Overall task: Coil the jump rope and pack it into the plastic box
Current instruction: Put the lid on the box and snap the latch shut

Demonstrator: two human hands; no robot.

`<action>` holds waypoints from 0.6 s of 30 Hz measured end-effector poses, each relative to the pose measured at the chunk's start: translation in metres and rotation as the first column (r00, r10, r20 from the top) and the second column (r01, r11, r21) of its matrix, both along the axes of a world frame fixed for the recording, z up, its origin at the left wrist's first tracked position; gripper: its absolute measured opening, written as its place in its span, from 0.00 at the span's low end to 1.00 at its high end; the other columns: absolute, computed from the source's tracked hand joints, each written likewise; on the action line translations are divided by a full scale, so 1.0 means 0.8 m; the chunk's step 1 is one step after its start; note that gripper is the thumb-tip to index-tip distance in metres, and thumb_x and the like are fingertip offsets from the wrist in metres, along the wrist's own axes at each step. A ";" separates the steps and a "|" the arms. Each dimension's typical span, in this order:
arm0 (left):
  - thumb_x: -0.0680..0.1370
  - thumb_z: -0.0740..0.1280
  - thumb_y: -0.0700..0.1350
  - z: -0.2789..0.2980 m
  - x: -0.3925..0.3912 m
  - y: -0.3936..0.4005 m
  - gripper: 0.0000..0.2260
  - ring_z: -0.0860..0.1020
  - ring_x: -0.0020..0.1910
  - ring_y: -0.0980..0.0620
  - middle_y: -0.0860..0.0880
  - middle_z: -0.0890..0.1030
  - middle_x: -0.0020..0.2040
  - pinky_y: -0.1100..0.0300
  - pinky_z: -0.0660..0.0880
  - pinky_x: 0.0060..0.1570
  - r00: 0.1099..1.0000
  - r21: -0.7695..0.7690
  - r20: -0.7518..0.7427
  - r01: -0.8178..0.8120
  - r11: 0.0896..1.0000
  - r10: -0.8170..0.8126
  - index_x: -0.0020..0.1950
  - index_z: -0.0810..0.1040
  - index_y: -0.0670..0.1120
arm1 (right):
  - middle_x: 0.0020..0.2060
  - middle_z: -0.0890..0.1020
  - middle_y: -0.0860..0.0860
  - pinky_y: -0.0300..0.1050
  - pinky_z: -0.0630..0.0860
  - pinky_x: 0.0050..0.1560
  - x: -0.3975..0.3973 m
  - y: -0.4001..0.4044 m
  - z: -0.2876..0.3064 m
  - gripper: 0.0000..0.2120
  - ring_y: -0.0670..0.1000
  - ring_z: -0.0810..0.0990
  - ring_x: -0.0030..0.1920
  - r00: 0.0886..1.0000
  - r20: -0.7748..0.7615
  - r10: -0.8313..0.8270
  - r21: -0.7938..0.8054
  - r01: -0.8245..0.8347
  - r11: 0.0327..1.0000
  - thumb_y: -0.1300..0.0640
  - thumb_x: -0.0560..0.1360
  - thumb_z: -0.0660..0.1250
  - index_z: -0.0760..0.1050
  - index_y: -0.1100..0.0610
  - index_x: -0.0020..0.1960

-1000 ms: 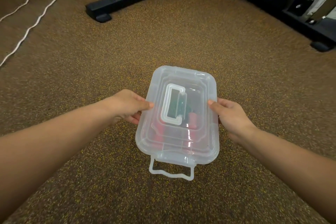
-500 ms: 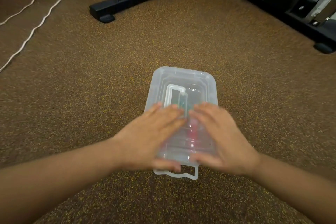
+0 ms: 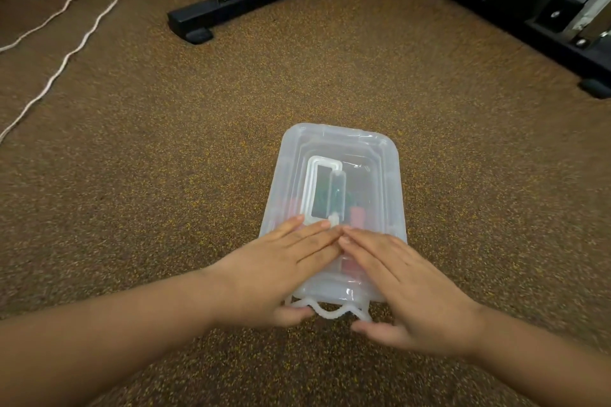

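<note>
Both hands flat on plastic box lid, thumbs under latch

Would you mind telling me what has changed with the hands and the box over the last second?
Both hands let go of the box's long sides and came onto the lid: the left hand and right hand now lie flat on its near half, fingertips meeting, thumbs by the front latch. The plastic box stayed in place on the floor, lid on, red and green contents inside.
</note>
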State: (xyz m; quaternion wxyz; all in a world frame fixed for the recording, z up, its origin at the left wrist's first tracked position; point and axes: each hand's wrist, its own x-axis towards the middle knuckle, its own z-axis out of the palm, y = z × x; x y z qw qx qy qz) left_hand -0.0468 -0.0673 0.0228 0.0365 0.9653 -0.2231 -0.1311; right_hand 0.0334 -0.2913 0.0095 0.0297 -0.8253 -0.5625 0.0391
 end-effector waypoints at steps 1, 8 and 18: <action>0.77 0.53 0.64 0.003 0.002 0.003 0.40 0.26 0.71 0.57 0.52 0.26 0.72 0.56 0.25 0.68 0.999 -0.009 -0.032 0.003 1.000 -0.003 0.72 0.26 0.51 | 0.75 0.62 0.54 0.46 0.49 0.75 0.003 -0.001 0.001 0.46 0.51 0.58 0.74 0.999 0.010 -0.032 -0.026 0.033 0.999 0.29 0.70 0.59 0.55 0.60 0.76; 0.78 0.53 0.63 0.002 0.006 0.010 0.38 0.25 0.69 0.62 0.54 0.25 0.71 0.64 0.25 0.67 0.995 -0.053 -0.093 0.019 0.998 -0.024 0.73 0.28 0.51 | 0.68 0.73 0.54 0.36 0.42 0.74 0.012 0.004 0.007 0.45 0.50 0.60 0.70 0.994 -0.095 -0.055 -0.025 0.053 0.998 0.29 0.68 0.61 0.62 0.60 0.73; 0.80 0.54 0.58 0.016 0.016 0.001 0.33 0.33 0.71 0.65 0.58 0.35 0.75 0.66 0.28 0.68 0.983 -0.110 -0.183 -0.049 0.993 0.028 0.76 0.37 0.53 | 0.69 0.71 0.50 0.36 0.46 0.74 0.036 -0.005 0.009 0.41 0.47 0.63 0.70 0.986 -0.168 0.012 0.017 -0.009 1.000 0.33 0.70 0.62 0.61 0.56 0.74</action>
